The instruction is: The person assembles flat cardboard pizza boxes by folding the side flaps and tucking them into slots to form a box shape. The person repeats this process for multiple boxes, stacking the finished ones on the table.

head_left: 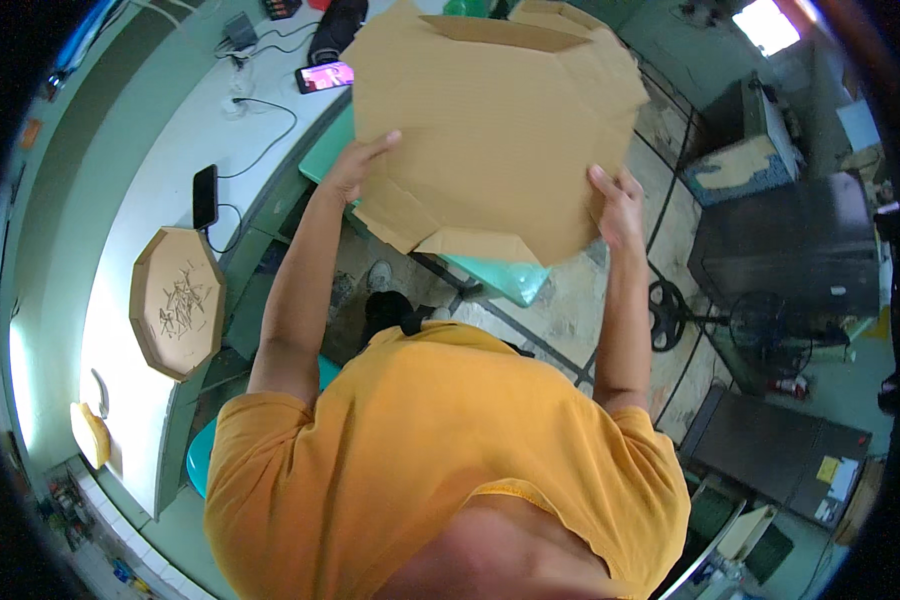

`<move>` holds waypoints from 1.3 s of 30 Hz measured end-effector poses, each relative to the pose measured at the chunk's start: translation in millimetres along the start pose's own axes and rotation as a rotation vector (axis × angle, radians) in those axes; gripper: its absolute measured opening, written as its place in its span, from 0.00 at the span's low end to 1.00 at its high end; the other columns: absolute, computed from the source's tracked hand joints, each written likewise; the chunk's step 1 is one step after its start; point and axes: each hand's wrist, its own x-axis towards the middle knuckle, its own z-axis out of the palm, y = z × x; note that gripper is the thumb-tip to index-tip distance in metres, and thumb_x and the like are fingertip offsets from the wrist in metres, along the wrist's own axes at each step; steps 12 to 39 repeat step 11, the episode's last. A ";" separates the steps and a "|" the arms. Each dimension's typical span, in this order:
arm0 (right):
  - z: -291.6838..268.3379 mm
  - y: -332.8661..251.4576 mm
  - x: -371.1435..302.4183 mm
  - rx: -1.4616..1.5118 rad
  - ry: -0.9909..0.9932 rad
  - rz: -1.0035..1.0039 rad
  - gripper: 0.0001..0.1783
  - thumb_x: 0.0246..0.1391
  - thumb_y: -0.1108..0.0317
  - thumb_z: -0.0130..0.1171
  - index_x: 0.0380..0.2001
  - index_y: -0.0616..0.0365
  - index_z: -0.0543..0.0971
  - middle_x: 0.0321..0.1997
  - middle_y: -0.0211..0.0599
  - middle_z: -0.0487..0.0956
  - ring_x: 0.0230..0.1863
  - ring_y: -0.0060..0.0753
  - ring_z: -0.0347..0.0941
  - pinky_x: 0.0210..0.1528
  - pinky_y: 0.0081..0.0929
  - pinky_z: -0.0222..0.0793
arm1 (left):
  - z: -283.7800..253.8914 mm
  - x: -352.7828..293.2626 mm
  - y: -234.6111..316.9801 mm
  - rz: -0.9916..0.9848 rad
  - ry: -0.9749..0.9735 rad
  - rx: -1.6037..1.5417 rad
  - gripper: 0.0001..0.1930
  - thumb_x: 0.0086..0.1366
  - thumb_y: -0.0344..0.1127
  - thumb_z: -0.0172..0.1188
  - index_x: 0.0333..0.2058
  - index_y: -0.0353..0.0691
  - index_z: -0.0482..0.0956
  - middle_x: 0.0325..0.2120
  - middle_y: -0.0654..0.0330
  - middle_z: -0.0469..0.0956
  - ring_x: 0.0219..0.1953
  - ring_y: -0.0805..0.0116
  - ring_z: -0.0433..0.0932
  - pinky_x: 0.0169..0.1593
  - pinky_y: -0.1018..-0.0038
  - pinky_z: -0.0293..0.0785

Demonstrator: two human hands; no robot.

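Observation:
Between my two hands is a large sheet of brown cardboard [490, 140], many-sided, with creased flaps along its edges. My left hand [355, 168] grips its left edge, thumb on the near face and fingers hidden behind. At the lower right edge, my right hand [618, 203] holds it the same way, the thumb on top. One flap stands folded up at the far side, and others bend at the near edge. Below the sheet, part of a green plastic surface [505, 278] shows.
A white counter [125, 330] runs along the left. On it are an octagonal cardboard tray [210, 340] holding many small thin pieces, a black phone [205, 196] on a cable, and a lit phone [325, 77]. Dark cabinets [785, 245] and a pedal-like wheel [667, 315] stand right.

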 end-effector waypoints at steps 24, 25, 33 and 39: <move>50.8 119.4 23.0 -1.397 -0.099 -0.223 0.40 0.47 0.77 0.56 0.66 0.47 0.63 0.55 0.48 0.72 0.54 0.58 0.68 0.55 0.47 0.65 | 50.0 -32.5 -191.4 -0.257 0.239 0.507 0.47 0.59 0.36 0.62 0.69 0.40 0.39 0.71 0.49 0.37 0.72 0.55 0.34 0.71 0.70 0.38; 50.8 119.4 23.0 -1.397 -0.099 -0.223 0.40 0.47 0.77 0.56 0.66 0.47 0.63 0.55 0.48 0.72 0.54 0.58 0.68 0.55 0.47 0.65 | 50.0 -32.5 -191.4 -0.257 0.239 0.507 0.47 0.59 0.36 0.62 0.69 0.40 0.39 0.71 0.49 0.37 0.72 0.55 0.34 0.71 0.70 0.38; 50.8 119.4 23.0 -1.397 -0.099 -0.223 0.40 0.47 0.77 0.56 0.66 0.47 0.63 0.55 0.48 0.72 0.54 0.58 0.68 0.55 0.47 0.65 | 50.0 -32.5 -191.4 -0.257 0.239 0.507 0.47 0.59 0.36 0.62 0.69 0.40 0.39 0.71 0.49 0.37 0.72 0.55 0.34 0.71 0.70 0.38; 50.8 119.4 23.0 -1.397 -0.099 -0.223 0.40 0.47 0.77 0.56 0.66 0.47 0.63 0.55 0.48 0.72 0.54 0.58 0.68 0.55 0.47 0.65 | 50.0 -32.5 -191.4 -0.257 0.239 0.507 0.47 0.59 0.36 0.62 0.69 0.40 0.39 0.71 0.49 0.37 0.72 0.55 0.34 0.71 0.70 0.38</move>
